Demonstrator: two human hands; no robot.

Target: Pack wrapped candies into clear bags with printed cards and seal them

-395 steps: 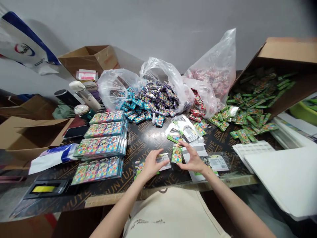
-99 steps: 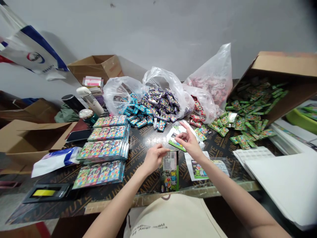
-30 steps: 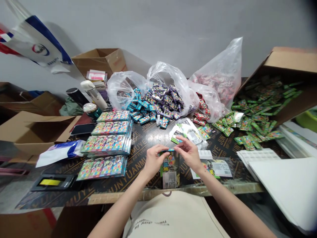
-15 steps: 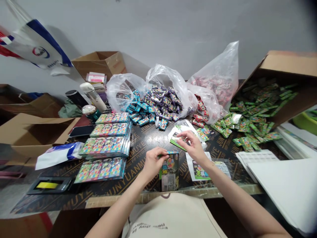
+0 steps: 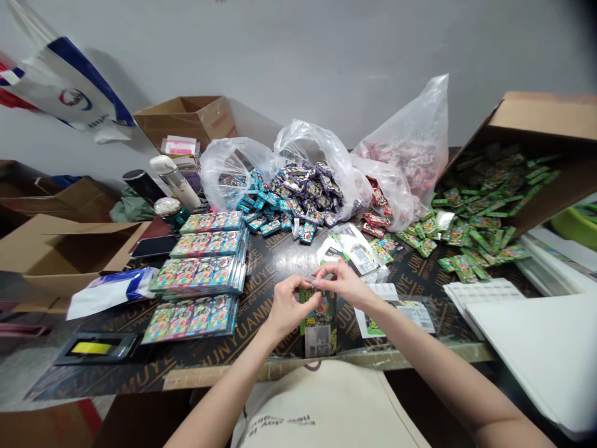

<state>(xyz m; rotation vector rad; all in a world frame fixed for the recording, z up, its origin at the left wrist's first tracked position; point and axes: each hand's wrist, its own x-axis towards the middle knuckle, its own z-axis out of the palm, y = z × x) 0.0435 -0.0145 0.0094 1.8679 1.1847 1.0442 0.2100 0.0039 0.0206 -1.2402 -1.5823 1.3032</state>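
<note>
With left hand [image 5: 286,306] and right hand [image 5: 346,285] pinched onto the far edge of a printed packet [image 5: 319,339], had apparently finished stacked packs [image 5: 194,274] left of it, loose packs [image 5: 305,186] beyond it remaining.

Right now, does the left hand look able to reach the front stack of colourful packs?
Probably yes: nothing seems to stand between the left hand and the front stack, though the hand is at the dark packet's top end.

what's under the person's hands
Under the left hand and right hand is a dark printed packet; its lower part, with a pale panel, shows. The hands hide part of its upper end.
</note>
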